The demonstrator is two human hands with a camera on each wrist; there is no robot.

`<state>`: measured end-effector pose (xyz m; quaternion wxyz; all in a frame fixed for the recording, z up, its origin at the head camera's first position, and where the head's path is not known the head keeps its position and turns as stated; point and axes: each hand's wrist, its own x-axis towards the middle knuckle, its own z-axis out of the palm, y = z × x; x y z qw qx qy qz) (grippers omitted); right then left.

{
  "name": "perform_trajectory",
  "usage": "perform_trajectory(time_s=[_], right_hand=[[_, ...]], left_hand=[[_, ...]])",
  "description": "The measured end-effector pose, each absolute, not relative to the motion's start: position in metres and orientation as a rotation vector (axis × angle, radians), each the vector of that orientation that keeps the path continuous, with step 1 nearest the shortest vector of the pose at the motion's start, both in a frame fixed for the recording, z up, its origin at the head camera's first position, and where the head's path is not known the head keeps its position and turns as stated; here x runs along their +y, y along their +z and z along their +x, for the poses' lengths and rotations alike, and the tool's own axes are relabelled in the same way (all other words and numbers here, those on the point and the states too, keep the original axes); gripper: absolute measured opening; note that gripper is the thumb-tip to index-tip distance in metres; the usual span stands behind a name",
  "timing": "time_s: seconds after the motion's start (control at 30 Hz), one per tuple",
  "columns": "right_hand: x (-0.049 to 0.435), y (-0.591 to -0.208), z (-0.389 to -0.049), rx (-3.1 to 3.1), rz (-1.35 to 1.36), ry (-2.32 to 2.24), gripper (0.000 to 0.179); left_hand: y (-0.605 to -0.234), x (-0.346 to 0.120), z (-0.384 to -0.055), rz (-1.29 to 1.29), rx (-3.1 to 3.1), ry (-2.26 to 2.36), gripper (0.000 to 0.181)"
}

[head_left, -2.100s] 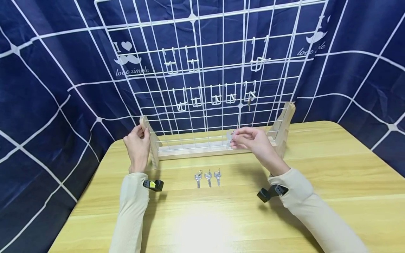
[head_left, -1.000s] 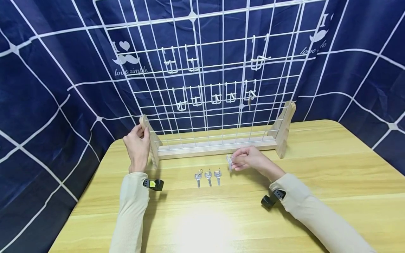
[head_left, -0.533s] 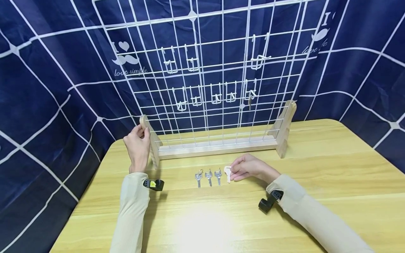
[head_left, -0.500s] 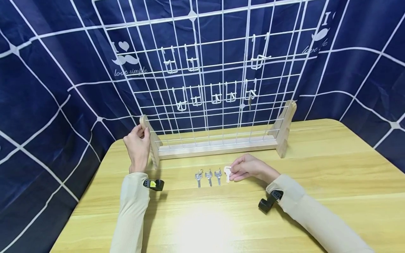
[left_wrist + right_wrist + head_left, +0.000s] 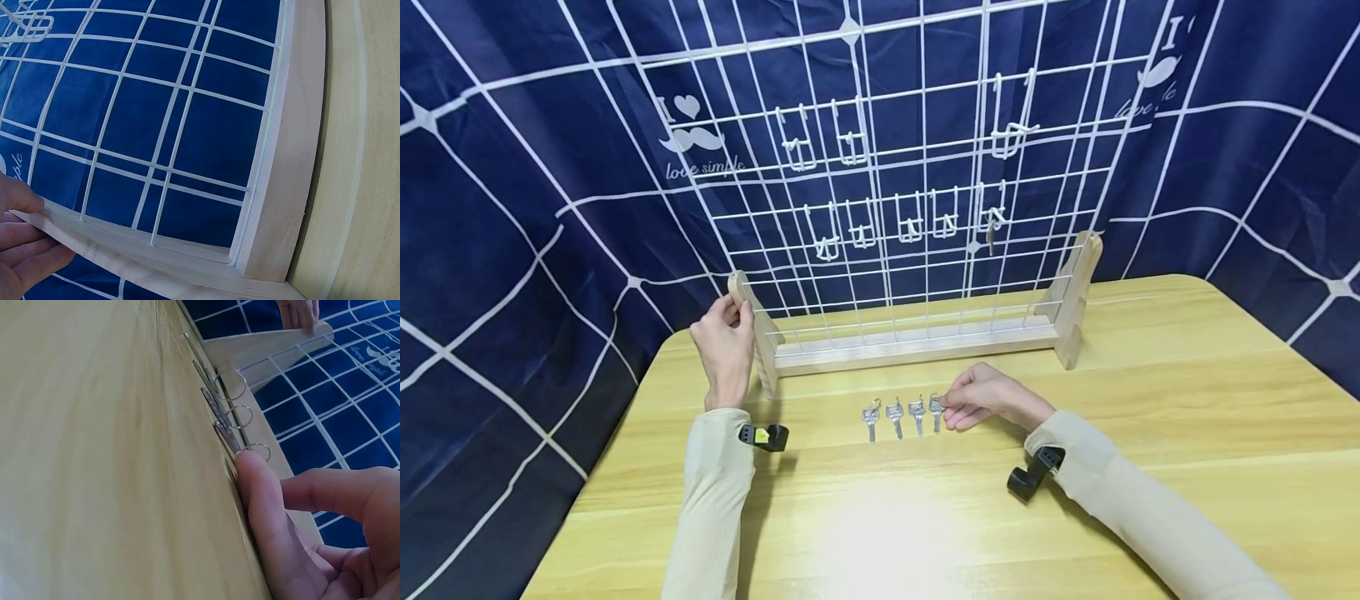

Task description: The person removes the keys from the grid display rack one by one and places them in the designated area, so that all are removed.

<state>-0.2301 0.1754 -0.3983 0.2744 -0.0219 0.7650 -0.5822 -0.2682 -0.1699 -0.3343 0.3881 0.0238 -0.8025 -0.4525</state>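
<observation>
My right hand [image 5: 988, 395] is low at the table, thumb and finger pinching the bow end of a silver key [image 5: 936, 407]. That key is at the right end of a row with three more keys [image 5: 894, 414], all with small rings. In the right wrist view the right fingertips [image 5: 253, 465] meet the near key [image 5: 226, 439] at its ring end. My left hand [image 5: 726, 346] grips the left wooden upright [image 5: 752, 321] of a white wire grid rack [image 5: 925, 275]. Its fingers wrap the wood [image 5: 94, 240] in the left wrist view.
Several white wire hooks [image 5: 912, 229] hang on the grid in two rows. One lower-right hook carries a key [image 5: 990, 237]. A wooden base bar [image 5: 917, 345] runs behind the key row. Dark blue curtain [image 5: 512, 292] surrounds the wooden table [image 5: 1150, 400].
My right hand has brought the key down from in front of the rack's base bar to the right end of the key row. The left hand stays on the upright; the head view tilts slightly.
</observation>
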Motion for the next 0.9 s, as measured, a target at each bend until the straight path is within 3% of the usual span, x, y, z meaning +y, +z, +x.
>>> perform_trajectory(time_s=[0.47, 0.9], right_hand=[[0.180, -0.396, -0.225, 2.120, -0.027, -1.524, 0.013], [0.222, -0.365, -0.214, 2.233, -0.081, -1.489, 0.023]], left_hand=[[-0.334, -0.170, -0.267, 0.057, -2.044, -1.156, 0.026], [-0.335, -0.171, -0.268, 0.056, -2.041, -1.145, 0.026]])
